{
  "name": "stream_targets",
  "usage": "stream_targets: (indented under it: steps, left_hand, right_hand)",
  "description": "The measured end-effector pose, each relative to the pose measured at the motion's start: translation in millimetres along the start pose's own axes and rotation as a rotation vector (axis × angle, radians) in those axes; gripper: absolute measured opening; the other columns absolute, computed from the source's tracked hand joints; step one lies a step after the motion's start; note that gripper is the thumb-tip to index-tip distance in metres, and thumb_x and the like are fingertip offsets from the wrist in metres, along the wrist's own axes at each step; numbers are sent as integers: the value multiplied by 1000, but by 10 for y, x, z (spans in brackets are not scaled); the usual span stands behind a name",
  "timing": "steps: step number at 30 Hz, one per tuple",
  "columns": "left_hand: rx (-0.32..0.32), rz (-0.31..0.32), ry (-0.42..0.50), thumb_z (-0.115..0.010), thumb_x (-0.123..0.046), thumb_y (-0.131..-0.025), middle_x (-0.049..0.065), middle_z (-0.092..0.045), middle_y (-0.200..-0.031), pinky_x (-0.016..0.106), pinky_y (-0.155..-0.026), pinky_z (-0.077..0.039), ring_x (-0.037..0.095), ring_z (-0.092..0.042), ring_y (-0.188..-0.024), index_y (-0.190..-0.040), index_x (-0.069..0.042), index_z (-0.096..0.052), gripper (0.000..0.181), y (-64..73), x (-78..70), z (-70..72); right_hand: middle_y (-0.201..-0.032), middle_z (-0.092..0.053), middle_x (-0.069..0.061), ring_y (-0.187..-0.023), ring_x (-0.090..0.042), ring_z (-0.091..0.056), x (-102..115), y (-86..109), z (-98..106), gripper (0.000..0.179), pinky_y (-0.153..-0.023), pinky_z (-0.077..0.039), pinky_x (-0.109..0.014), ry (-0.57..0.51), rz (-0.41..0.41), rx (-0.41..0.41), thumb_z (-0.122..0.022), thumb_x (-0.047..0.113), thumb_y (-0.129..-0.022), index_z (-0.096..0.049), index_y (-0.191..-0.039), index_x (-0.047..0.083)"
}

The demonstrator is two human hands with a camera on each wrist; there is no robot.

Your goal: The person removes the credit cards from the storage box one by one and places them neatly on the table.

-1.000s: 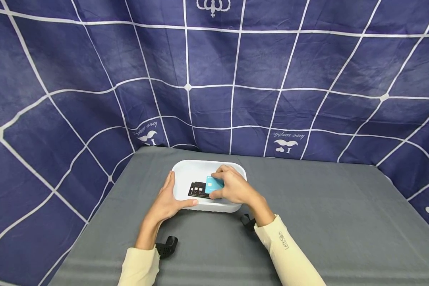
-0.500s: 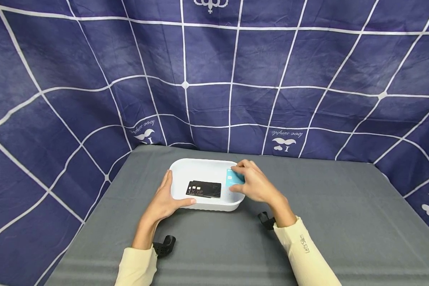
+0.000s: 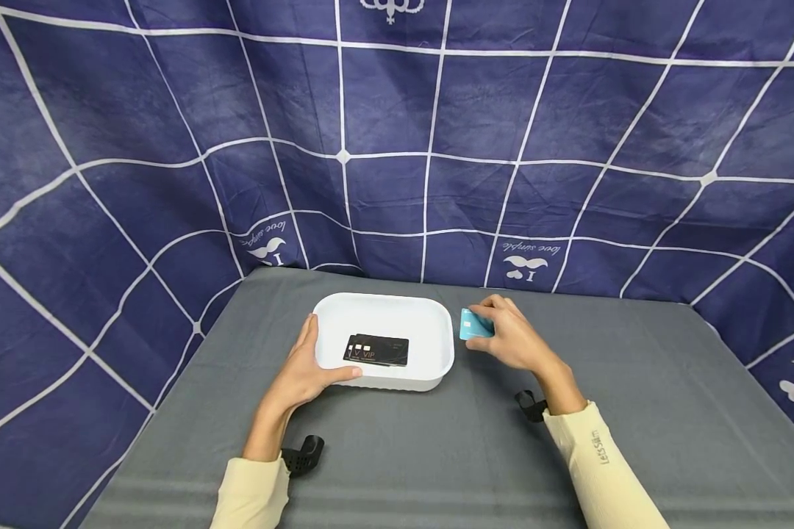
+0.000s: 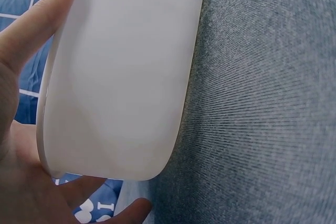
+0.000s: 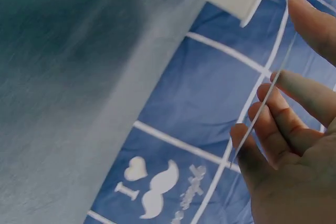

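Observation:
A white rectangular tray [image 3: 430, 383] rests on the grey table. Inside it lie several overlapping black cards [image 3: 380, 351] with chips and "VIP" lettering. My left hand [image 3: 306, 373] rests against the tray's left end, its straight thumb along the front rim and its fingers at the left wall; the left wrist view shows the thumb [image 4: 37, 24] at the rim. Just right of the tray, my right hand [image 3: 512, 339] pinches a light blue chip card [image 3: 471, 324] between thumb and fingers, above the table. In the right wrist view the card [image 5: 268, 95] appears edge-on.
The grey cloth-covered table [image 3: 635, 382] extends to the right and toward me. A blue curtain [image 3: 476, 132] with white grid lines hangs behind and to the left. Each wrist wears a black camera mount, such as the left mount [image 3: 304, 455].
My right hand has carried the light blue card rightward out of the tray, past its right rim. The black cards beneath now show fully. My left hand has stayed at the tray.

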State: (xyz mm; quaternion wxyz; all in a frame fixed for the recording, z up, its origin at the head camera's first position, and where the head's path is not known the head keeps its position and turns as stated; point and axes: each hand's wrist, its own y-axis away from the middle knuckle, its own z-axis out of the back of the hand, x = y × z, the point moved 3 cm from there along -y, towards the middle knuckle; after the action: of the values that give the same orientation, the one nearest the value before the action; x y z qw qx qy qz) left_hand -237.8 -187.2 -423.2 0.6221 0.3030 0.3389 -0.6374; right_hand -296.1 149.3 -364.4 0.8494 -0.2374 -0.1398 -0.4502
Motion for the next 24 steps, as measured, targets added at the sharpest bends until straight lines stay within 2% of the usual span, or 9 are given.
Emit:
stream_targets:
  steps: [6,13,19,24]
  left_hand:
    - [6,-3,1,-90,-41,-68,22,-1,-163,51,-117,-12,35,-4,-148,-156,3,-1,133,-8,-29,16]
    - [18,13,1,-90,-42,-68,19,1,-163,51,-117,-12,34,-2,-148,-156,1,2,134,1,-40,11]
    - [24,34,5,-90,-41,-68,19,2,-163,51,-117,-12,34,-2,-148,-156,1,2,134,34,-30,-4]
    - [15,11,6,-90,-40,-68,22,1,-163,50,-117,-11,35,-3,-148,-156,4,0,134,19,-29,-3]
  right_hand:
    - [-112,-59,-18,-103,-35,-49,-234,30,-73,57,-83,-40,-44,-6,-27,5,-82,14,-76,-63,-125,-9]
    - [-110,-58,-19,-101,-34,-49,-525,29,-299,59,-84,-39,-44,-69,-89,39,-83,11,-75,-61,-125,-11]
    - [-108,-59,-19,-99,-35,-49,-566,-20,-432,58,-85,-40,-45,-78,-72,108,-83,10,-74,-62,-123,-13]
    - [-110,-58,-20,-98,-34,-48,-531,-73,-492,57,-81,-40,-42,-66,-60,178,-83,11,-76,-62,-124,-11]
